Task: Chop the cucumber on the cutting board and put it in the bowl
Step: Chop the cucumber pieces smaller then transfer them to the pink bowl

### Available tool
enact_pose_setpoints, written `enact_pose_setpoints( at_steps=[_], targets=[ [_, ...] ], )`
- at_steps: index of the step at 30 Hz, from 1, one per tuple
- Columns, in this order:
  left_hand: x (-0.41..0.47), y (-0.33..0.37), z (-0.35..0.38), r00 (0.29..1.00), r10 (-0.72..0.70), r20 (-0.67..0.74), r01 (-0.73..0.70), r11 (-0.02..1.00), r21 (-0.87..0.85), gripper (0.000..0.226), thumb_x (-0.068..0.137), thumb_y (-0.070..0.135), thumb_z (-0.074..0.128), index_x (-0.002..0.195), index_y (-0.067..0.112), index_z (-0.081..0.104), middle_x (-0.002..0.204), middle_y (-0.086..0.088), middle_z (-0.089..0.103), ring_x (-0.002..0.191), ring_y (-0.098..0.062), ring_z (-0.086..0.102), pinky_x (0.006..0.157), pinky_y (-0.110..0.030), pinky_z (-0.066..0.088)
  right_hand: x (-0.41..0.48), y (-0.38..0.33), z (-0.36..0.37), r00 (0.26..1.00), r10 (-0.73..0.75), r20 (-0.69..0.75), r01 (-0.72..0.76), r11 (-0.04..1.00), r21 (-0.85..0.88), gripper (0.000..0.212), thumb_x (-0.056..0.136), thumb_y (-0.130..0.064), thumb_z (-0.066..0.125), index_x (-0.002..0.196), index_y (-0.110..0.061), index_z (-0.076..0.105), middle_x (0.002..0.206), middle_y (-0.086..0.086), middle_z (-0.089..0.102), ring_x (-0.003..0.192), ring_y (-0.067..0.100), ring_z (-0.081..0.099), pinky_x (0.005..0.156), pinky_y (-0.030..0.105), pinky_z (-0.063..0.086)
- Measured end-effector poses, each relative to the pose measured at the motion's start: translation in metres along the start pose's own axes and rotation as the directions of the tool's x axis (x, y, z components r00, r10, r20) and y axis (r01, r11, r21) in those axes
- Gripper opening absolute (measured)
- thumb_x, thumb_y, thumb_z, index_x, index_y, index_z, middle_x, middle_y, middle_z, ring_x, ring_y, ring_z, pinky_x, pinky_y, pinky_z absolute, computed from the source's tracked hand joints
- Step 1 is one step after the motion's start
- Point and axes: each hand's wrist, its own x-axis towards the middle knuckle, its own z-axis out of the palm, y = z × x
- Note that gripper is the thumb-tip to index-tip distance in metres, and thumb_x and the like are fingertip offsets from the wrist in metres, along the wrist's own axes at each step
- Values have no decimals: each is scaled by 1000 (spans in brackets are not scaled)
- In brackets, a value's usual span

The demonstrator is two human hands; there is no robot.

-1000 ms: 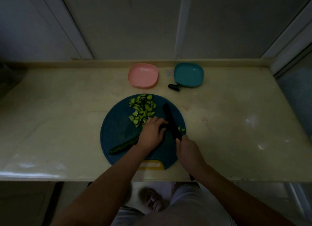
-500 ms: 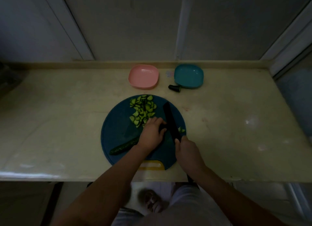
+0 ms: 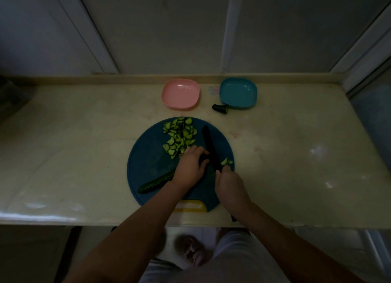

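A round blue cutting board [image 3: 148,156] lies on the counter. The uncut part of a dark green cucumber [image 3: 156,182] lies slanted across it, its tail at the lower left. My left hand [image 3: 190,166] grips the cucumber near its cut end, fingers curled. My right hand [image 3: 229,184] holds the handle of a black knife [image 3: 210,147], whose blade sits right beside my left fingertips. A heap of cucumber slices [image 3: 181,137] covers the board's far side. A few slices [image 3: 226,161] lie right of the blade. A pink bowl [image 3: 181,94] and a teal bowl [image 3: 238,92] stand behind.
A dark cucumber end piece [image 3: 220,108] lies on the counter just in front of the teal bowl. The board has a yellow handle [image 3: 190,206] at the counter's near edge. A wall runs along the back of the pale counter [image 3: 74,147].
The knife and both hands stay at almost the same spot on the board. A little more sliced cucumber shows to the right of the blade.
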Motion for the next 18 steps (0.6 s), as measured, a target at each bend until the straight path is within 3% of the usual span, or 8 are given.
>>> enact_pose_setpoints(
  at_steps=[5,12,16,18],
  targets=[
    [0,0,0,1000,18,-5,-18,1000,5,15,87,11,60,102,8,62,94,-9,56,93,-22,48,69,-19,25,-4,7,-3,1000,16,16,-15,999,-41,30,101,-22,32,101,1,50,92,19,64,66,17,45,42,15,19],
    [0,-1,1,1000,-2,-2,2,1000,-11,16,87,13,60,103,10,61,95,-9,58,94,-22,49,71,-21,28,-7,11,-7,998,46,39,-44,999,-27,30,101,-24,32,97,0,50,90,18,63,65,17,44,42,15,19],
    [0,-1,0,1000,-19,-2,19,999,-26,15,87,14,60,101,10,59,96,-9,57,95,-22,49,71,-20,27,-10,9,-11,998,51,34,-50,999,-13,33,101,-24,32,97,2,51,90,19,62,65,17,43,45,25,21],
    [1,-1,0,999,-38,-4,38,999,-35,15,87,15,60,102,9,59,97,-9,56,96,-21,49,73,-21,30,-11,9,-11,999,43,27,-43,999,-14,33,101,-25,32,97,1,51,88,18,63,59,15,40,43,22,21]
  ],
)
